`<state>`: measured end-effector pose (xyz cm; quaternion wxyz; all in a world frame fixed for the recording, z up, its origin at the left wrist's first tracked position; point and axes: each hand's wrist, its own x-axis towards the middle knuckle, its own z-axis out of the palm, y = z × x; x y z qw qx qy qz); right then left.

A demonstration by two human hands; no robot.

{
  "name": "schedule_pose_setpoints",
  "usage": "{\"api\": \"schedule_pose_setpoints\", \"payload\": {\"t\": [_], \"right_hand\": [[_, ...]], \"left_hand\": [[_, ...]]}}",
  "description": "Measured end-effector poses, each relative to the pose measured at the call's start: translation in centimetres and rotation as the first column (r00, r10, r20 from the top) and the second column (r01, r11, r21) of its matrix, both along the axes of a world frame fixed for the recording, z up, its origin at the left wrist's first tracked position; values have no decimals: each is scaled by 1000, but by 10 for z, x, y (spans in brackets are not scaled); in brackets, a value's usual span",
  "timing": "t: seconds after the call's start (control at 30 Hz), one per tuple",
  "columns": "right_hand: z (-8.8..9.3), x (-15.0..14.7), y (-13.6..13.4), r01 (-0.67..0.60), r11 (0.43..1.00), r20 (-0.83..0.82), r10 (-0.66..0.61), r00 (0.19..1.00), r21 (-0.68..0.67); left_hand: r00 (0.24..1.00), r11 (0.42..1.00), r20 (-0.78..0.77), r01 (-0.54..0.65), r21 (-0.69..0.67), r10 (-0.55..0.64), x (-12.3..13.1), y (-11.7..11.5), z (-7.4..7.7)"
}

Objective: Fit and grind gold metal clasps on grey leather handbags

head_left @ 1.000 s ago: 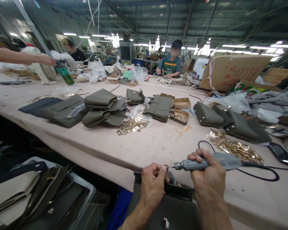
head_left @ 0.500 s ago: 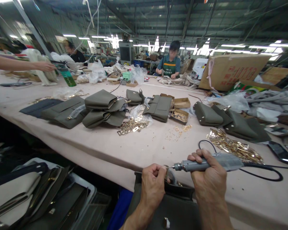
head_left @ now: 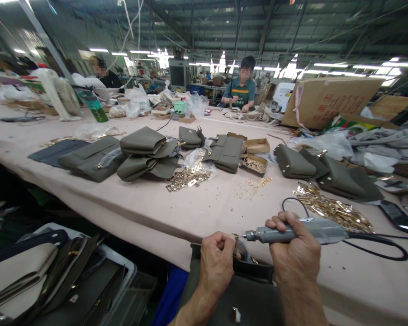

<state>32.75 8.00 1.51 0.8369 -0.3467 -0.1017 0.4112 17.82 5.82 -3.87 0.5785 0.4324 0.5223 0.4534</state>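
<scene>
My right hand [head_left: 295, 242] is wrapped round a grey electric screwdriver [head_left: 302, 230] held level. Its bit points left and meets a small metal fitting [head_left: 236, 240] at the top edge of an olive handbag [head_left: 248, 290]. The fingers of my left hand [head_left: 215, 256] are closed in a pinch on that edge, beside the bit tip; they partly hide the fitting. The bag rests against the table's front edge, its opening toward the table. Lower on its front is a small metal piece [head_left: 236, 315] with a white bit on it.
Gold metal plates [head_left: 329, 210] lie in a heap behind the screwdriver. Small gold screws [head_left: 258, 182] are scattered near a cardboard tray [head_left: 254, 165]. More olive bags [head_left: 146, 140] stand across the table [head_left: 129, 203]. A bin [head_left: 131, 267] of bag pieces is lower left. A co-worker [head_left: 243, 86] sits opposite.
At the left, another person's arm has drawn back from the green bottle, which stays standing. The screwdriver's rear end and cable have shifted slightly right. My left hand stays in place.
</scene>
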Motion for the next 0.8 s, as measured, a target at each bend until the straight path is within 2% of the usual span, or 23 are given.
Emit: {"api": "schedule_pose_setpoints", "payload": {"t": [0.33,0.57,0.8], "right_hand": [[1,-3,0,41,999,14,-41,999,-33],[15,-20,-2,131,991,177,-130,976,5],[30,-42,-3,184,979,337,-203,919,86]], "left_hand": [[1000,1000,5,-11,7,11,0,-1,2],[1000,1000,-8,-8,4,8,1,0,0],[1000,999,27,0,49,-1,0,-2,-4]]}}
